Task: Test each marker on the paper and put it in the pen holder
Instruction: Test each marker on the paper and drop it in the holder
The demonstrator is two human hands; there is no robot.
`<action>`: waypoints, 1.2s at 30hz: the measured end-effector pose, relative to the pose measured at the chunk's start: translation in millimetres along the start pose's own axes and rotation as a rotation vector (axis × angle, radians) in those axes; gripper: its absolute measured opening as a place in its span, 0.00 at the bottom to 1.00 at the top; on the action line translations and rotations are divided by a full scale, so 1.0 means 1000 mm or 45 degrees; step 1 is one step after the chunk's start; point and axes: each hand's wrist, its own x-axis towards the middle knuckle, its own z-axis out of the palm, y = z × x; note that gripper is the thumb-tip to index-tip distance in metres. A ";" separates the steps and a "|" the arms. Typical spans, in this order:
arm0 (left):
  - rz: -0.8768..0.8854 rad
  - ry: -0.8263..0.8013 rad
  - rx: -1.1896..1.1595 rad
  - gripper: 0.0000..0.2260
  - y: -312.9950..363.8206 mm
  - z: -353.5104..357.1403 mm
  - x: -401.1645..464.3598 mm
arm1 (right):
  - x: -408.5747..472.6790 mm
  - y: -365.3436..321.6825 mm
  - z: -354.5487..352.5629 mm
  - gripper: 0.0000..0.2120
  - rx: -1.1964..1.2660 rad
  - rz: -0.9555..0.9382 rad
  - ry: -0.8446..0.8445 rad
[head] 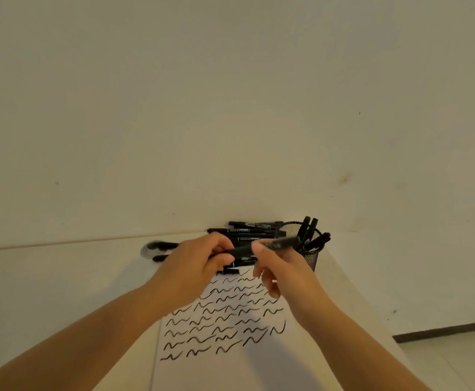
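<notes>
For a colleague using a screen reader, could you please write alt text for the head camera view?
Both hands, left hand and right hand, hold one black marker above a paper covered in black squiggles. Behind lie a pile of markers and a mesh pen holder holding several.

Black markers point(247, 235) lay on a white table point(61, 277); white paper point(230, 362) bore rows of black squiggles; the holder point(309, 249) was black mesh; the wall point(230, 108) was cream.
</notes>
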 end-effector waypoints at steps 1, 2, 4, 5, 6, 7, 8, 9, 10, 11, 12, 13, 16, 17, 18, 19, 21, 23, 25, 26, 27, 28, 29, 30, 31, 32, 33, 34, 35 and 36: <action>0.035 -0.012 -0.001 0.04 0.004 -0.001 -0.012 | -0.005 0.001 0.006 0.09 0.151 0.047 0.004; 0.061 -0.011 0.011 0.04 0.006 -0.002 -0.022 | -0.011 0.003 0.011 0.11 0.273 0.097 0.011; 0.097 0.046 0.087 0.04 0.006 -0.004 -0.040 | -0.023 0.008 0.019 0.14 0.463 0.204 0.007; 0.125 0.090 0.140 0.06 0.006 -0.005 -0.048 | -0.029 0.011 0.022 0.14 0.518 0.246 -0.022; 0.171 0.134 0.198 0.08 0.006 -0.005 -0.056 | -0.036 0.013 0.026 0.14 0.538 0.276 -0.073; 0.235 0.169 0.254 0.11 0.006 -0.003 -0.063 | -0.042 0.016 0.030 0.13 0.524 0.298 -0.129; 0.300 0.187 0.302 0.13 0.007 -0.001 -0.070 | -0.047 0.018 0.034 0.13 0.491 0.313 -0.164; 0.341 0.199 0.340 0.13 0.008 0.001 -0.076 | -0.051 0.020 0.037 0.13 0.462 0.325 -0.164; 0.362 0.209 0.375 0.11 0.009 0.004 -0.081 | -0.054 0.022 0.039 0.13 0.444 0.335 -0.133; 0.380 0.221 0.418 0.09 0.010 0.006 -0.084 | -0.057 0.023 0.040 0.13 0.435 0.338 -0.088; 0.402 0.230 0.479 0.08 0.011 0.008 -0.088 | -0.059 0.022 0.041 0.13 0.431 0.338 -0.043; 0.414 0.218 0.553 0.07 0.011 0.009 -0.092 | -0.062 0.022 0.041 0.13 0.425 0.340 -0.010; 0.395 0.196 0.698 0.15 0.015 0.011 -0.101 | -0.068 0.020 0.039 0.13 0.382 0.360 0.009; 0.370 0.165 0.688 0.17 0.018 0.011 -0.104 | -0.069 0.019 0.038 0.13 0.362 0.372 0.005; 0.320 0.103 0.629 0.17 0.021 0.010 -0.105 | -0.069 0.019 0.038 0.13 0.340 0.389 -0.003; 0.242 0.027 0.517 0.15 0.022 0.011 -0.106 | -0.069 0.019 0.037 0.14 0.322 0.404 -0.013; 0.051 -0.130 0.227 0.12 0.023 0.011 -0.109 | -0.068 0.018 0.034 0.15 0.301 0.389 -0.050; -0.120 -0.223 -0.043 0.12 0.025 0.008 -0.108 | -0.068 0.020 0.031 0.16 0.302 0.309 -0.115; -0.213 -0.315 -0.273 0.12 0.026 0.007 -0.105 | -0.069 0.024 0.029 0.17 0.308 0.213 -0.183; -0.233 -0.365 -0.363 0.13 0.026 0.007 -0.104 | -0.069 0.025 0.029 0.18 0.316 0.171 -0.217; -0.242 -0.423 -0.446 0.13 0.024 0.009 -0.105 | -0.067 0.027 0.027 0.18 0.348 0.132 -0.246; -0.250 -0.487 -0.508 0.14 0.021 0.009 -0.108 | -0.064 0.027 0.022 0.17 0.435 0.107 -0.246; -0.269 -0.545 -0.555 0.15 0.015 0.009 -0.113 | -0.059 0.027 0.012 0.16 0.574 0.101 -0.194; -0.312 -0.565 -0.595 0.16 0.006 0.007 -0.119 | -0.054 0.026 -0.003 0.16 0.708 0.095 -0.086; -0.386 -0.535 -0.628 0.17 -0.004 0.005 -0.125 | -0.047 0.027 -0.022 0.16 0.777 0.066 0.058; -0.476 -0.461 -0.653 0.17 -0.016 0.002 -0.128 | -0.042 0.028 -0.041 0.19 0.745 0.015 0.198; -0.544 -0.366 -0.651 0.17 -0.027 -0.001 -0.129 | -0.039 0.029 -0.055 0.19 0.614 -0.044 0.308; -0.560 -0.280 -0.604 0.16 -0.036 0.000 -0.127 | -0.037 0.032 -0.063 0.17 0.435 -0.097 0.374; -0.522 -0.221 -0.516 0.16 -0.040 0.003 -0.123 | -0.033 0.037 -0.064 0.15 0.262 -0.118 0.406; -0.451 -0.187 -0.414 0.15 -0.040 0.007 -0.118 | -0.030 0.043 -0.060 0.13 0.122 -0.103 0.407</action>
